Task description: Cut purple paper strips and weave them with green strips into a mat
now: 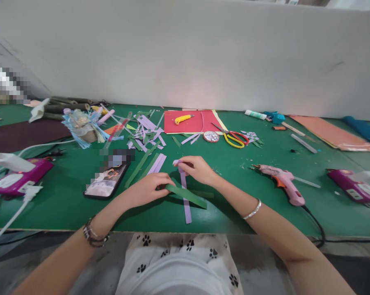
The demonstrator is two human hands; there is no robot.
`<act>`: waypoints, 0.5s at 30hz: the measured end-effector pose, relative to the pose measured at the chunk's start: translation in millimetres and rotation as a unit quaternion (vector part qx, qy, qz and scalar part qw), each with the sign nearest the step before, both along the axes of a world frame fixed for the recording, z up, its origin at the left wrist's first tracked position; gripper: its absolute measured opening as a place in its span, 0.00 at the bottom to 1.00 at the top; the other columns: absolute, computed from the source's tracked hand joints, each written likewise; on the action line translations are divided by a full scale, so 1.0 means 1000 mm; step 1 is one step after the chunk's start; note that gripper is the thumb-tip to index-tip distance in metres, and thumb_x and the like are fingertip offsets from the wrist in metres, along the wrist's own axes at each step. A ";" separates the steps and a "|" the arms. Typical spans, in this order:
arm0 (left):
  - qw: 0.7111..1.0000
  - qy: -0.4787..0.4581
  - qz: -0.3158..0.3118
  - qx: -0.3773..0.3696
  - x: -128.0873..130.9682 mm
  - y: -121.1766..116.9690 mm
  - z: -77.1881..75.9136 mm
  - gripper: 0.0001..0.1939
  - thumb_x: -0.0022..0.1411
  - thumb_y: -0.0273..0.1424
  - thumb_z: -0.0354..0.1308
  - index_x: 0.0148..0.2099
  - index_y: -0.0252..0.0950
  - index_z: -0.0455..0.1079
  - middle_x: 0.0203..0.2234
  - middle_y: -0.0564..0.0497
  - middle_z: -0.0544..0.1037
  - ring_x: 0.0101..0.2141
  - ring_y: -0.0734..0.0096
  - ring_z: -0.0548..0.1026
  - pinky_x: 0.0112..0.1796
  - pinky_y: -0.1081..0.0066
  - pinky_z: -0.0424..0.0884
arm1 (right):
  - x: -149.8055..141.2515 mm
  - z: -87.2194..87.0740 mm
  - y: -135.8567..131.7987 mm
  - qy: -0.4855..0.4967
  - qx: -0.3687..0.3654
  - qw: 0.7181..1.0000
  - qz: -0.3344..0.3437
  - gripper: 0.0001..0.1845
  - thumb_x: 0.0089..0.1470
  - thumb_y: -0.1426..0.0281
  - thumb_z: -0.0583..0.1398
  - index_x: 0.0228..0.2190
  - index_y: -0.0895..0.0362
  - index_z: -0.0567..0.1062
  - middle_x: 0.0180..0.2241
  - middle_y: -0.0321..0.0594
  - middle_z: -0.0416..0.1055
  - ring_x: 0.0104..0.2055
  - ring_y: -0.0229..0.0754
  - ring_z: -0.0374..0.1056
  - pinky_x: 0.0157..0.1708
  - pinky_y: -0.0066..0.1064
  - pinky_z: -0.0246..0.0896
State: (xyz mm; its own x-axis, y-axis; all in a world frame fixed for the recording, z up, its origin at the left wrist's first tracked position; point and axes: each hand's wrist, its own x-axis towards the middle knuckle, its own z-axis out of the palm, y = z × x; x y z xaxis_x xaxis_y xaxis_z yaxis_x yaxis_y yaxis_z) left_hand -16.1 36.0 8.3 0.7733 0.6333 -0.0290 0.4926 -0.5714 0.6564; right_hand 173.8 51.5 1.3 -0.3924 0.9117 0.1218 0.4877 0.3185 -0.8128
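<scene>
My left hand [152,188] is closed on one end of a green paper strip [189,196], which slants down to the right. Between the fingers of my right hand [199,169] is the upper end of a purple paper strip [186,205]; it hangs toward the table's near edge. The green strip crosses in front of the purple one. Another green strip [203,194] lies behind them on the table. Beside my left hand rest loose purple strips [156,164] and a long green strip [138,168].
A phone [106,178] lies left of my left hand. Paper scraps [146,131], a yellow cutter [183,119] on red paper [172,127] and scissors [236,139] are farther back. To the right are a pink glue gun [283,182] and a purple power strip [354,186].
</scene>
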 end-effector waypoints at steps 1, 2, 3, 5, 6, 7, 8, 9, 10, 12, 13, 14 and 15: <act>1.000 0.002 0.005 0.009 0.002 -0.001 -0.001 0.13 0.55 0.30 0.46 0.37 0.36 0.70 0.31 0.49 0.71 0.33 0.70 0.69 0.36 0.72 0.64 | 0.000 0.000 0.000 0.017 -0.024 0.999 -0.015 0.11 0.52 0.73 0.51 0.28 0.60 0.73 0.22 0.33 0.67 0.21 0.30 0.62 0.24 0.23 0.57; 1.000 0.003 0.015 0.024 0.004 -0.001 -0.001 0.13 0.55 0.30 0.46 0.37 0.36 0.71 0.32 0.49 0.70 0.35 0.68 0.68 0.38 0.70 0.63 | 0.000 0.000 0.000 0.031 -0.041 0.998 -0.028 0.10 0.51 0.72 0.51 0.28 0.60 0.72 0.22 0.32 0.66 0.20 0.30 0.62 0.23 0.22 0.57; 0.999 0.001 0.030 0.041 0.006 -0.002 -0.002 0.12 0.55 0.31 0.47 0.37 0.36 0.71 0.33 0.48 0.69 0.37 0.67 0.68 0.40 0.69 0.63 | 0.001 0.001 0.000 0.044 -0.053 0.997 -0.039 0.10 0.51 0.72 0.52 0.27 0.60 0.72 0.22 0.32 0.66 0.20 0.29 0.62 0.23 0.22 0.57; 0.995 -0.003 0.067 0.068 0.011 -0.002 -0.004 0.11 0.54 0.31 0.48 0.35 0.36 0.70 0.33 0.48 0.67 0.38 0.66 0.67 0.41 0.68 0.63 | 0.002 0.000 -0.001 0.065 -0.063 0.995 -0.049 0.09 0.49 0.73 0.52 0.26 0.60 0.72 0.21 0.32 0.67 0.20 0.30 0.64 0.23 0.22 0.58; 0.994 -0.002 0.085 0.071 0.013 -0.002 -0.005 0.10 0.54 0.31 0.49 0.34 0.36 0.70 0.32 0.49 0.66 0.36 0.67 0.67 0.39 0.68 0.64 | 0.003 0.000 -0.001 0.073 -0.066 0.994 -0.051 0.08 0.48 0.73 0.52 0.26 0.60 0.72 0.21 0.32 0.67 0.20 0.30 0.64 0.23 0.22 0.59; 0.993 0.000 0.099 0.067 0.015 -0.002 -0.005 0.09 0.54 0.30 0.49 0.33 0.35 0.70 0.30 0.50 0.65 0.33 0.69 0.67 0.37 0.69 0.64 | 0.004 0.000 -0.001 0.080 -0.068 0.993 -0.053 0.08 0.48 0.73 0.52 0.25 0.59 0.71 0.21 0.32 0.67 0.20 0.31 0.65 0.24 0.23 0.60; 0.992 0.003 0.111 0.059 0.017 -0.001 -0.006 0.08 0.54 0.29 0.49 0.32 0.35 0.69 0.28 0.51 0.65 0.30 0.71 0.66 0.34 0.70 0.64 | 0.005 -0.001 -0.001 0.086 -0.071 0.992 -0.054 0.08 0.47 0.74 0.52 0.25 0.60 0.71 0.21 0.33 0.68 0.21 0.31 0.65 0.24 0.23 0.61; 0.992 0.005 0.119 0.051 0.018 -0.001 -0.006 0.07 0.53 0.28 0.49 0.31 0.35 0.68 0.26 0.52 0.64 0.27 0.72 0.66 0.32 0.71 0.64 | 0.006 -0.001 -0.001 0.091 -0.075 0.991 -0.055 0.08 0.47 0.74 0.53 0.25 0.60 0.71 0.21 0.33 0.69 0.21 0.31 0.66 0.25 0.24 0.61; 0.991 0.003 0.126 0.044 0.020 0.000 -0.006 0.07 0.53 0.28 0.48 0.30 0.35 0.68 0.24 0.53 0.64 0.26 0.72 0.65 0.30 0.72 0.64 | 0.007 -0.001 -0.001 0.097 -0.078 0.991 -0.056 0.08 0.46 0.74 0.53 0.25 0.60 0.72 0.21 0.33 0.69 0.21 0.32 0.66 0.25 0.24 0.62; 0.989 -0.013 0.140 0.036 0.022 0.001 -0.005 0.06 0.52 0.27 0.48 0.29 0.35 0.66 0.23 0.54 0.65 0.25 0.73 0.65 0.28 0.73 0.63 | 0.010 -0.001 -0.002 0.108 -0.085 0.989 -0.056 0.08 0.46 0.73 0.53 0.26 0.60 0.72 0.20 0.33 0.69 0.21 0.32 0.66 0.26 0.25 0.63; 0.988 -0.025 0.147 0.034 0.023 0.002 -0.004 0.05 0.51 0.27 0.48 0.29 0.36 0.65 0.24 0.54 0.65 0.24 0.74 0.65 0.27 0.73 0.63 | 0.011 -0.001 -0.002 0.114 -0.087 0.988 -0.056 0.08 0.46 0.73 0.53 0.26 0.60 0.72 0.20 0.33 0.69 0.22 0.32 0.66 0.26 0.25 0.63; 0.987 -0.036 0.150 0.032 0.024 0.002 -0.003 0.04 0.51 0.28 0.48 0.28 0.36 0.64 0.24 0.54 0.66 0.24 0.74 0.65 0.26 0.74 0.62 | 0.013 0.000 -0.002 0.120 -0.087 0.987 -0.056 0.08 0.46 0.72 0.53 0.26 0.60 0.72 0.20 0.33 0.69 0.22 0.32 0.66 0.27 0.25 0.63; 0.987 -0.045 0.151 0.030 0.025 0.002 -0.002 0.03 0.51 0.28 0.48 0.28 0.36 0.62 0.24 0.54 0.66 0.24 0.74 0.65 0.26 0.74 0.62 | 0.014 0.001 -0.002 0.126 -0.087 0.987 -0.056 0.08 0.46 0.72 0.53 0.27 0.60 0.72 0.20 0.33 0.69 0.22 0.32 0.66 0.27 0.25 0.64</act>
State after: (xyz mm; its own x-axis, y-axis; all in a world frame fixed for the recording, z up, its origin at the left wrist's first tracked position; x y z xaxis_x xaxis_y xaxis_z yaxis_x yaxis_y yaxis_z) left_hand 8.6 37.8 6.1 0.5474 0.8334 0.0766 0.5871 -0.4476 0.6745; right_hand 188.2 49.2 1.8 -0.2650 0.9634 0.0404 0.2880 0.1191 -0.9502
